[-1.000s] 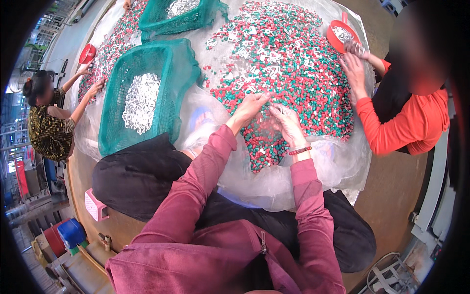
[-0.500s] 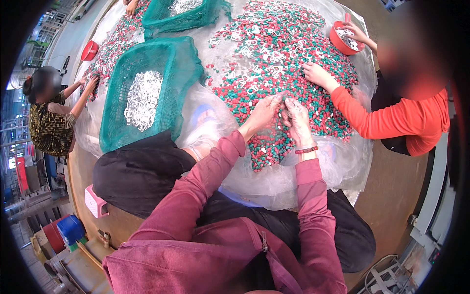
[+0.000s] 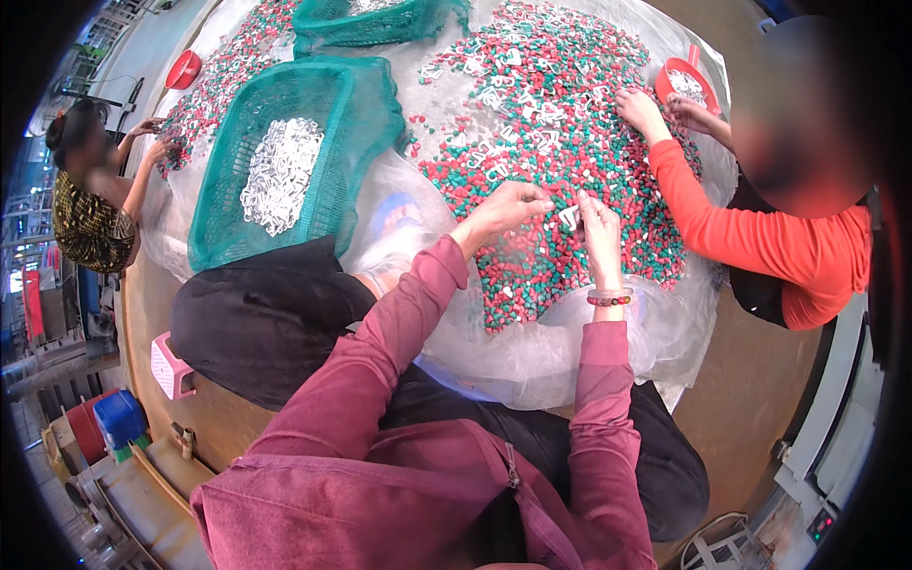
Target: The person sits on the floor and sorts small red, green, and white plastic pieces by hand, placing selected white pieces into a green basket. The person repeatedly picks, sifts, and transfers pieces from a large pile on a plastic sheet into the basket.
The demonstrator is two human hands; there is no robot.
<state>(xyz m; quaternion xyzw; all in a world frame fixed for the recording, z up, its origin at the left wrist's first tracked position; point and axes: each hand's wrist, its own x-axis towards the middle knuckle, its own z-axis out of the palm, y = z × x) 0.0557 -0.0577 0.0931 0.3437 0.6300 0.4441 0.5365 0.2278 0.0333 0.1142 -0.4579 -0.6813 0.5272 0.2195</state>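
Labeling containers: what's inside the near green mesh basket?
A heap of small white pieces lies in the green mesh basket. What sits under that heap is covered; no red or green pieces show inside.

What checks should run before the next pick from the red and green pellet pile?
1. Left hand on the heap of small red and green plastic pieces: ok.
2. Right hand pinching a small white clip-like piece: ok, though the grip itself is too small to confirm.
3. Teal mesh basket of white pieces upright at the left: ok.
4. Orange-sleeved co-worker's hand apart from both hands: ok.
5. Clear plastic sheet under the heap intact: cannot tell.
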